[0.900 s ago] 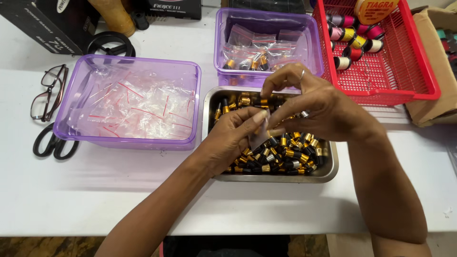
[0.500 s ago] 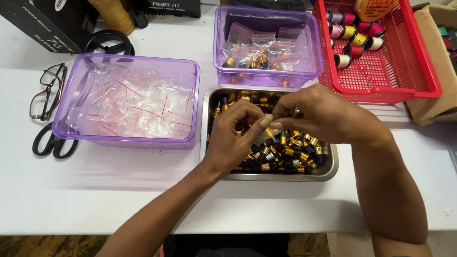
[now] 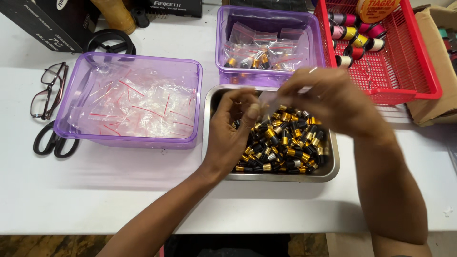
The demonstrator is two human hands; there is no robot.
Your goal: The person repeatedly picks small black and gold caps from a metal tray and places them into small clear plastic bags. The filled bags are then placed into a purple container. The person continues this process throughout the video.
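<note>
My left hand (image 3: 233, 128) and my right hand (image 3: 333, 102) hover over a steel tray (image 3: 328, 171) filled with several small black-and-gold spools (image 3: 285, 143). Between the fingertips of both hands I hold a small clear plastic bag (image 3: 269, 98), pinched at its two ends. The right hand is blurred by motion. Whether a spool is inside the bag cannot be told.
A purple tub (image 3: 64, 128) of empty clear bags with red strips sits at left. Another purple tub (image 3: 223, 52) behind the tray holds filled bags. A red basket (image 3: 414, 66) with thread spools stands at right. Glasses (image 3: 47, 90) and scissors (image 3: 52, 140) lie at far left.
Both hands rose slightly and drew apart a little above the tray, still holding the small bag; the right hand is moving fast.
</note>
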